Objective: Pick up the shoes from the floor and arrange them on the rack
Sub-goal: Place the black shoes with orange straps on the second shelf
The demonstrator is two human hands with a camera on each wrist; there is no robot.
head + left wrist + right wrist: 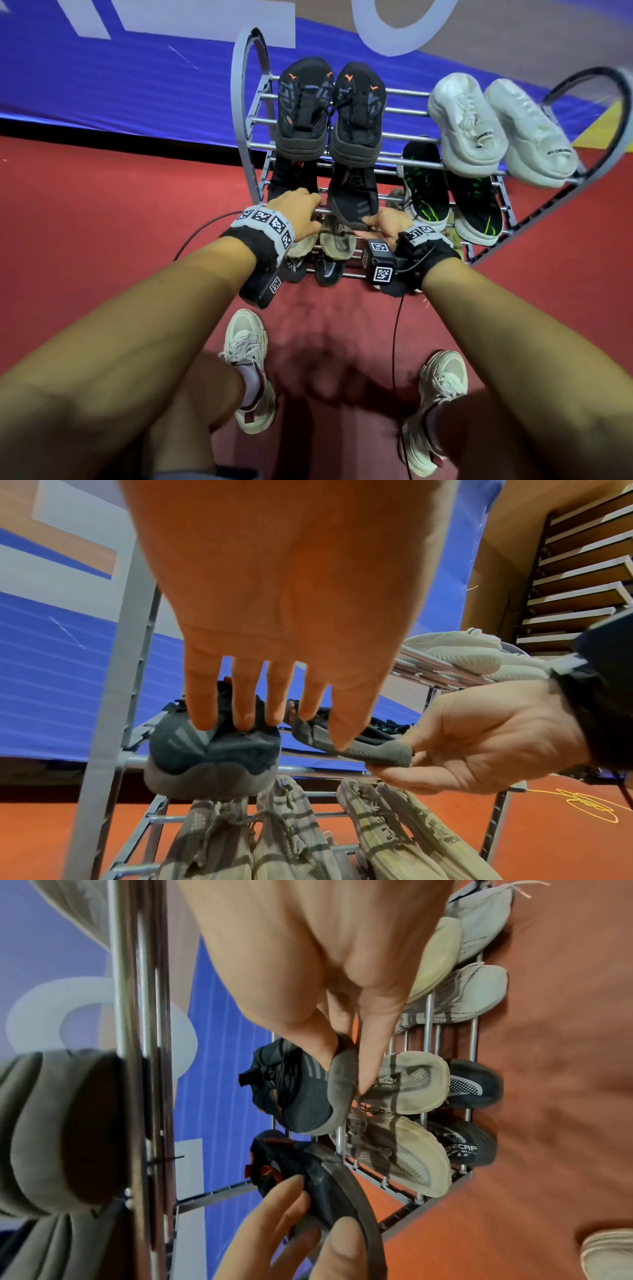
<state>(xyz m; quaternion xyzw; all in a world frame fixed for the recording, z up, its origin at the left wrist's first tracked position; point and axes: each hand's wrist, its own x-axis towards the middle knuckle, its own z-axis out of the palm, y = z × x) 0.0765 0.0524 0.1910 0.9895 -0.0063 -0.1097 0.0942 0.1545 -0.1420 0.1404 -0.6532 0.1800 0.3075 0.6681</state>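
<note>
A grey metal rack (pixel 244 102) stands on the red floor. On its second tier lie two black shoes with grey soles and orange tags. My left hand (pixel 301 209) rests with straight fingers (pixel 202 712) on the heel of the left shoe (pixel 212 753), whose toe end (pixel 291 174) points to the wall. My right hand (pixel 383 222) pinches the heel of the right shoe (pixel 354 195) between thumb and forefinger (pixel 373 1047). That shoe (pixel 304 1096) lies on the tier's bars with its heel at the front edge.
The top tier holds a black pair (pixel 329 113) and a white pair (pixel 496 130). Black-and-green shoes (pixel 448 198) fill the second tier's right side. Beige shoes (pixel 337 241) and black ones (pixel 327 272) sit on the lower tiers. My own cream sneakers (pixel 248 359) stand on the floor.
</note>
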